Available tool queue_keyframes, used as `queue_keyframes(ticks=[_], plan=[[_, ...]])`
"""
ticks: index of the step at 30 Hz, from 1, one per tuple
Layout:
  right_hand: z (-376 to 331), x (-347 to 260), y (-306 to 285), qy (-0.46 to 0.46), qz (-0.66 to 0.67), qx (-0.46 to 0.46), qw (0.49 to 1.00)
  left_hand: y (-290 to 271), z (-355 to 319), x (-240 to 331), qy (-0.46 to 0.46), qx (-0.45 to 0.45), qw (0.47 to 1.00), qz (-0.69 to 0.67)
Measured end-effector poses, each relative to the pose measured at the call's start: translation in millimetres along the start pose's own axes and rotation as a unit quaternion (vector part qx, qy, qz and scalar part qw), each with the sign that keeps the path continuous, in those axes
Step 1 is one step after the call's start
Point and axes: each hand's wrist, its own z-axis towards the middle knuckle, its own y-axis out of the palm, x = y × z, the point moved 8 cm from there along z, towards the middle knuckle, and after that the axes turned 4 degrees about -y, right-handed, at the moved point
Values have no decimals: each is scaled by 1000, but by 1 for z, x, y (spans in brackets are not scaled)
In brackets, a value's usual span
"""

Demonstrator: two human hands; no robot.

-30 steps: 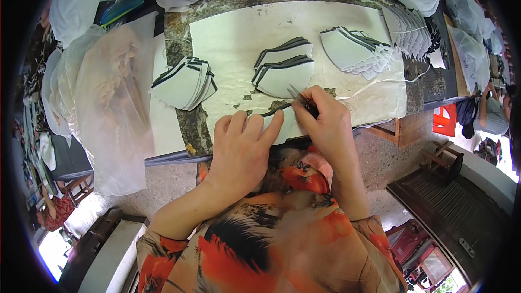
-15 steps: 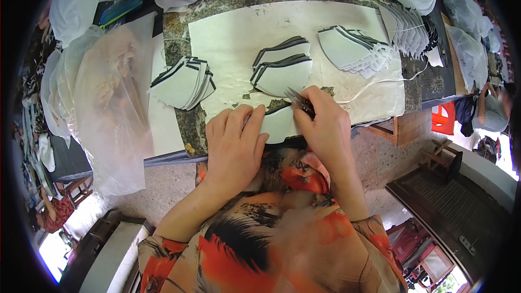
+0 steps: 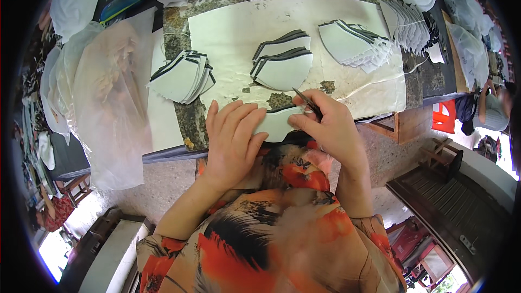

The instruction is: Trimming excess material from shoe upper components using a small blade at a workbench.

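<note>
My left hand point(image 3: 232, 140) lies flat, fingers spread, pressing a white curved fabric piece with a dark edge point(image 3: 278, 121) onto the near edge of the stone worktable point(image 3: 190, 119). My right hand point(image 3: 331, 127) grips a small pair of dark snips point(image 3: 305, 101), their tips pointing up-left over the piece's dark trim. Just beyond the hands sits a stack of similar white pieces with dark trim point(image 3: 282, 65).
Another stack of trimmed pieces point(image 3: 182, 76) lies at the left, and a fanned row point(image 3: 358, 43) at the right. A white sheet point(image 3: 244, 27) covers the table. Clear plastic bags point(image 3: 103, 92) hang at the left. A wooden stool point(image 3: 404, 125) stands to the right below.
The fabric piece has been drawn nearer to me under my left hand. My right hand with the snips has shifted slightly along the dark edge.
</note>
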Motion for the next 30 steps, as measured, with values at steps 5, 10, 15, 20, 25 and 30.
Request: queue_keyframes(ticks=[5, 10, 15, 20, 25, 30], plan=[[-1, -2, 0, -4, -30, 7, 1000, -1, 1, -3, 4, -13, 1000, -19], [-7, 1, -2, -35, 2, 13, 999, 2, -6, -2, 31, -35, 999, -1], [-8, -8, 5, -119, -44, -13, 992, 1, -5, -4, 19, -30, 999, -34], [-8, -4, 7, -79, -23, -50, 995, -8, 13, 7, 6, -64, 995, -75], [-9, -11, 8, -124, 2, -51, 991, -1, 27, 12, 19, -55, 994, -91], [-7, -12, 11, -122, 9, -57, 991, 7, 33, -1, -62, -154, 964, -208]])
